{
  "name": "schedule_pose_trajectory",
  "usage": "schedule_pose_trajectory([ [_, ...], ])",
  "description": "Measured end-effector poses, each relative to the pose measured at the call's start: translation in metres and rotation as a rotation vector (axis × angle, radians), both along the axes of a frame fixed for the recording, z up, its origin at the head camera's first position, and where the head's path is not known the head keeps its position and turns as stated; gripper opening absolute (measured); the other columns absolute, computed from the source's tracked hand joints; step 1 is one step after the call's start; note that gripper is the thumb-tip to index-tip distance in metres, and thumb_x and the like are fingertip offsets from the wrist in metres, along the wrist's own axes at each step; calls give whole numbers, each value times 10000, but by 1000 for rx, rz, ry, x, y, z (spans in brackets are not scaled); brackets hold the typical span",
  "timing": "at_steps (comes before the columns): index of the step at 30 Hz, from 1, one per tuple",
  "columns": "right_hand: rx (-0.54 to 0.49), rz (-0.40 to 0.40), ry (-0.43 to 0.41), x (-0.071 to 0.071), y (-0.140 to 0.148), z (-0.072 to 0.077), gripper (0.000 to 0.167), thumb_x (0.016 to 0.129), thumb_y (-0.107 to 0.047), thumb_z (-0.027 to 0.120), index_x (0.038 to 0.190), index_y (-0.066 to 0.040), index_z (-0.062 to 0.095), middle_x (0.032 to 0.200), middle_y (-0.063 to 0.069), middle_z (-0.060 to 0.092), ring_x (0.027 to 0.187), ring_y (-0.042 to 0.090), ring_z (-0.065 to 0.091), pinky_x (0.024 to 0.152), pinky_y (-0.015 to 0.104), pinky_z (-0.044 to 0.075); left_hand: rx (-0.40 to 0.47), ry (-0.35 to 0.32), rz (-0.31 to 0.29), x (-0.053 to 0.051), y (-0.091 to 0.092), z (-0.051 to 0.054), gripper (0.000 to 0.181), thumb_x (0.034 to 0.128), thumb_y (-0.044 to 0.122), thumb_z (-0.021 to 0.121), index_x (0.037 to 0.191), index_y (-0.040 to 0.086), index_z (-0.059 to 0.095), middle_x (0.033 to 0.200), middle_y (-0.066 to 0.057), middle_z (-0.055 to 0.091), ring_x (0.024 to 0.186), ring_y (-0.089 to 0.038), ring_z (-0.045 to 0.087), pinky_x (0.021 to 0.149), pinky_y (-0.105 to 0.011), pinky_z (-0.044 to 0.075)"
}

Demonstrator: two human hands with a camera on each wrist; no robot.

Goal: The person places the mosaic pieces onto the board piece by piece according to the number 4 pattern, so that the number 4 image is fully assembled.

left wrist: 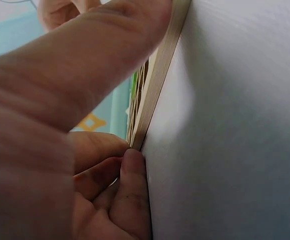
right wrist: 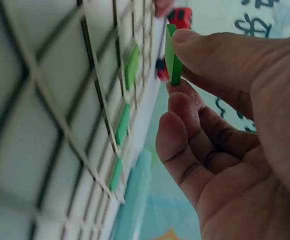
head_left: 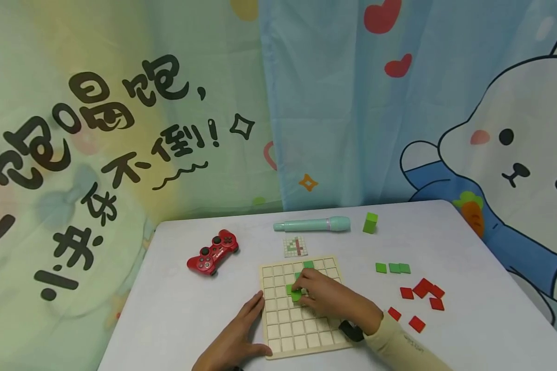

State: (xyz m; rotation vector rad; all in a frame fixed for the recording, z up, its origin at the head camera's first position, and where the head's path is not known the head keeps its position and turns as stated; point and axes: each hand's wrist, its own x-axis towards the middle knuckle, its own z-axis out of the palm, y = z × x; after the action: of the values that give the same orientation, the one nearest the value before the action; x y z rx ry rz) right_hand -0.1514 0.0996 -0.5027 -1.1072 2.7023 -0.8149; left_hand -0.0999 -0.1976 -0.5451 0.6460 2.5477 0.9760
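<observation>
The right hand (head_left: 327, 294) pinches a green square (right wrist: 173, 57) between thumb and finger, just over the wooden grid board (head_left: 299, 330). The left hand (head_left: 236, 336), thumb spread wide from its fingers, grips nothing and touches the board's left edge. Red squares (head_left: 416, 324) lie to the right, a red game controller (head_left: 212, 252) to the left.

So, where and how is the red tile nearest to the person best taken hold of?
Probably pinch the red tile by two opposite edges, thumb against fingertip, coming from above with the right hand once its green tile is put down. The red one lies flat, so its edges offer the best grip, and bare tabletop surrounds it.
</observation>
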Motion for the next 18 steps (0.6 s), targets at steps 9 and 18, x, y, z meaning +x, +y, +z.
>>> schedule_pose_trajectory([
  [9,49,61,36,1,-24,-15,137,1013,-192,744,1145,-156,756,1110,-19,626,920,8,551,794,180,551,-9,-15,2,-2,-1,-1,1201,765,504,910,1687,56,284,1798,-99,210,1628,-425,279,1288,-486,377],
  [18,70,35,55,2,-33,-19,150,1015,-226,744,1155,-174,751,1097,-31,629,895,-17,519,786,164,537,-16,2,-7,-3,1,-1,1203,763,506,911,1691,70,282,1794,-108,220,1619,-431,295,1267,-513,397],
])
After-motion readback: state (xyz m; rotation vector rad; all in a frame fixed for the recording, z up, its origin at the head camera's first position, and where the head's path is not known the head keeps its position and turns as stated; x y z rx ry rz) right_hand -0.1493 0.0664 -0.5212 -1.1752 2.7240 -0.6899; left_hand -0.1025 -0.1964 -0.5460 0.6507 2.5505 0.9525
